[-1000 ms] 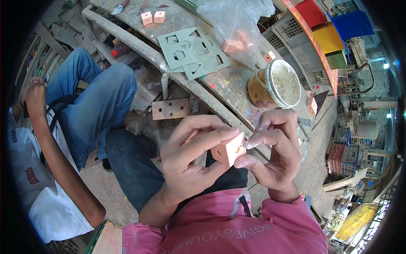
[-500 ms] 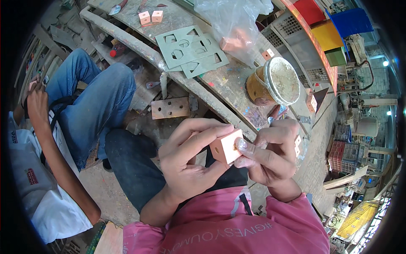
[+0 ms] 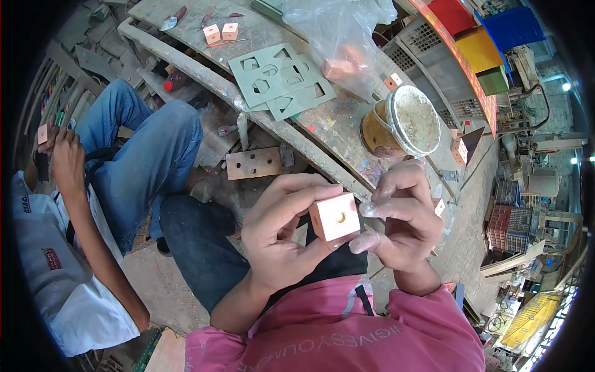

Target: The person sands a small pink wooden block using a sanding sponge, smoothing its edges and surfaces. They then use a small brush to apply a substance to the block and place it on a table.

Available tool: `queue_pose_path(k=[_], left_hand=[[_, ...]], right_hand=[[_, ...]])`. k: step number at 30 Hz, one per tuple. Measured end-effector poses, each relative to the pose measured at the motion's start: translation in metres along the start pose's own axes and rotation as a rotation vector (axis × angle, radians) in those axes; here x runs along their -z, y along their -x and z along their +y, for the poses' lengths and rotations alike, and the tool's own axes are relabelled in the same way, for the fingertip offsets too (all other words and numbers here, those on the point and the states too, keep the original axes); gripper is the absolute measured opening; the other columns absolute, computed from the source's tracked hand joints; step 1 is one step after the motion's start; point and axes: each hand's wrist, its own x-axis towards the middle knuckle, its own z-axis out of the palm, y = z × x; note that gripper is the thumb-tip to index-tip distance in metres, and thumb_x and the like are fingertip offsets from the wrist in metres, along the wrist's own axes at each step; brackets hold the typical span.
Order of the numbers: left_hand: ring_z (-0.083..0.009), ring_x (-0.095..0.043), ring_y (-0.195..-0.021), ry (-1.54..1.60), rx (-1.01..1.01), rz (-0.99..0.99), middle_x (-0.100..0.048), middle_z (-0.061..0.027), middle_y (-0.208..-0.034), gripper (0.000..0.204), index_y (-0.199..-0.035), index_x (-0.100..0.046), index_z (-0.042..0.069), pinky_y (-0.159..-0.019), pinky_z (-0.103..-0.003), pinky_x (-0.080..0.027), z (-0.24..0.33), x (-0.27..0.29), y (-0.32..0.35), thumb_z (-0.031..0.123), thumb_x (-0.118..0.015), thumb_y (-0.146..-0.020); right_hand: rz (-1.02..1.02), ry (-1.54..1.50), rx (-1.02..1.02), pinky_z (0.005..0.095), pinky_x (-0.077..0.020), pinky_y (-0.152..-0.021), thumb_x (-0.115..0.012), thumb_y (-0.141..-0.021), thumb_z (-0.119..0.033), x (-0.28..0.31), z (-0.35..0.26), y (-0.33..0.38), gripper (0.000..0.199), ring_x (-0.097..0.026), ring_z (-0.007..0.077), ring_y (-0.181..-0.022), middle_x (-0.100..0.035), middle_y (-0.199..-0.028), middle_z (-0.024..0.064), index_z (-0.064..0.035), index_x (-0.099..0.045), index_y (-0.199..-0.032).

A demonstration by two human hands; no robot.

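Note:
A pale pinkish-orange wooden cube with a round hole in its face is pinched in my left hand, thumb below and fingers above. Yellowish-brown material shows inside the hole. My right hand is just right of the cube, thumb and fingers apart, with whitish paste on the fingertips and nothing between them. Beyond it on the bench stands a yellow-brown bucket full of pale paste.
On the worn bench lie grey-green cut-out boards, two cubes and a clear plastic bag with pinkish blocks inside. A seated co-worker in jeans at my left holds a similar cube. A drilled wooden board lies below the bench.
My right thumb and fingers have come off the cube's face and spread apart to the right, uncovering the hole. The co-worker's hand has risen, showing its cube.

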Motion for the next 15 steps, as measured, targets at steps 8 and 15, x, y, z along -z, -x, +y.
queue_pose_path(k=[8, 15], left_hand=[[-0.02, -0.064, -0.09, -0.281, -0.104, -0.004, -0.055, -0.019, -0.11, 0.047, -0.112, -0.06, -0.01, -0.074, -0.028, -0.054, 0.009, 0.007, 0.002, 0.003, -0.078, -0.07], [-0.0225, -0.065, -0.09, -0.371, -0.184, 0.028, -0.054, -0.0207, -0.113, 0.048, -0.112, -0.059, -0.01, -0.074, -0.029, -0.055, 0.004, 0.007, 0.009, 0.0, -0.078, -0.07]], right_hand=[[-0.074, 0.376, 0.174, 0.0327, -0.0299, -0.072, -0.078, -0.065, -0.034, 0.002, -0.011, -0.002, 0.039, -0.047, 0.0176, -0.076, -0.056, -0.086, 0.001, -0.0135, -0.075, -0.098], [-0.057, 0.548, 0.215, 0.0341, -0.0286, -0.073, -0.077, -0.063, -0.036, -0.001, -0.016, 0.006, 0.036, -0.045, 0.0175, -0.076, -0.054, -0.083, -0.0031, -0.018, -0.076, -0.095]])
